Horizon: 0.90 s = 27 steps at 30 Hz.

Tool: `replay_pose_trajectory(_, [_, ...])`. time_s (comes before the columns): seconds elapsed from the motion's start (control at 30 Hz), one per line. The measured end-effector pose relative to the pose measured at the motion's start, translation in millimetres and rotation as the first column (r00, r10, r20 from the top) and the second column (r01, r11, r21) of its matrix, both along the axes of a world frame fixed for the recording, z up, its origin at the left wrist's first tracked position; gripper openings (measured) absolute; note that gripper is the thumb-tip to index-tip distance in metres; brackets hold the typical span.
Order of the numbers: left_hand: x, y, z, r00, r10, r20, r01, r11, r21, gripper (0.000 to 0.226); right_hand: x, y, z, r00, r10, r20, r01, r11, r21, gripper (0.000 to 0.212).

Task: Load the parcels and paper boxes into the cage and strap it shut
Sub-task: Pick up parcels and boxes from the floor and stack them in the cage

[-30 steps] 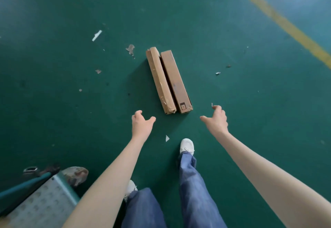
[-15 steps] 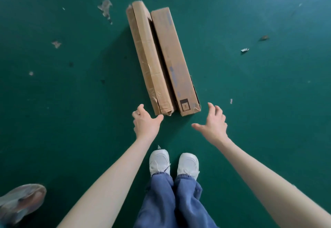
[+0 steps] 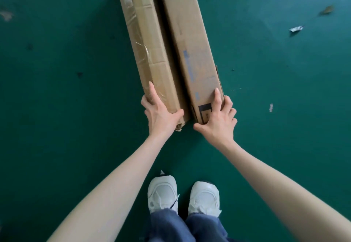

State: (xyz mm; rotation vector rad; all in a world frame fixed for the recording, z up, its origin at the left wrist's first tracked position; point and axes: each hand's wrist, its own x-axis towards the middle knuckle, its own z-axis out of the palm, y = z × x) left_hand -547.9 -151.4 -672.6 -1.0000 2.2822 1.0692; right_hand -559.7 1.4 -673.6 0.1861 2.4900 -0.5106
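Two long, narrow cardboard boxes lie side by side on the green floor, running away from me and out of the top of the view. The left box (image 3: 148,38) is wrapped in clear tape; my left hand (image 3: 161,114) grips its near end, thumb across the end face and fingers along its left side. The right box (image 3: 190,32) carries blue marks and a black square print near its end. My right hand (image 3: 218,120) grips that near end, thumb under the corner and fingers over the top and right edge. No cage is in view.
My two white shoes (image 3: 163,194) stand just behind the boxes' near ends. Small scraps of paper (image 3: 295,29) and debris (image 3: 326,10) lie scattered on the green floor to the right and far left.
I bent down closer, so the boxes now fill more of the view. Both hands, open and reaching before, have closed on the near ends of the two boxes.
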Motion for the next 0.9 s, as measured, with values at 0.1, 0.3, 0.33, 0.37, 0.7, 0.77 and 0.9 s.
replay_pose_trajectory(0.1, [4, -10, 28, 0.998, 0.069, 0.003, -0.069, 0.997, -0.025, 0.112, -9, 4, 24, 0.999, -0.013, 0.035, 0.014, 0.999, -0.036, 0.122])
replay_pose_trajectory(0.3, [21, -26, 146, 0.988, 0.124, 0.088, -0.128, 0.991, 0.04, 0.108, -21, 7, 132, 0.983, -0.107, 0.147, 0.119, 0.99, -0.072, 0.113])
replay_pose_trajectory(0.33, [23, -29, 169, 0.984, 0.144, 0.104, -0.152, 0.986, 0.07, 0.108, -22, 5, 154, 0.969, -0.145, 0.198, 0.168, 0.98, -0.104, 0.11])
replay_pose_trajectory(0.37, [25, -31, 191, 0.981, 0.16, 0.113, -0.171, 0.981, 0.093, 0.108, -24, 4, 175, 0.951, -0.183, 0.249, 0.225, 0.962, -0.154, 0.108])
replay_pose_trajectory(0.7, [99, -74, 429, 0.859, 0.474, 0.196, -0.512, 0.813, 0.278, 0.111, -6, -29, 420, 0.875, -0.097, 0.475, 0.234, 0.943, -0.237, 0.102])
replay_pose_trajectory(0.77, [124, -86, 454, 0.813, 0.542, 0.213, -0.582, 0.759, 0.29, 0.119, 7, -44, 459, 0.874, -0.046, 0.484, 0.175, 0.958, -0.225, 0.11])
replay_pose_trajectory(0.9, [161, -108, 527, 0.716, 0.667, 0.204, -0.691, 0.639, 0.338, 0.108, 23, -77, 527, 0.87, 0.064, 0.489, 0.073, 0.964, -0.257, 0.118])
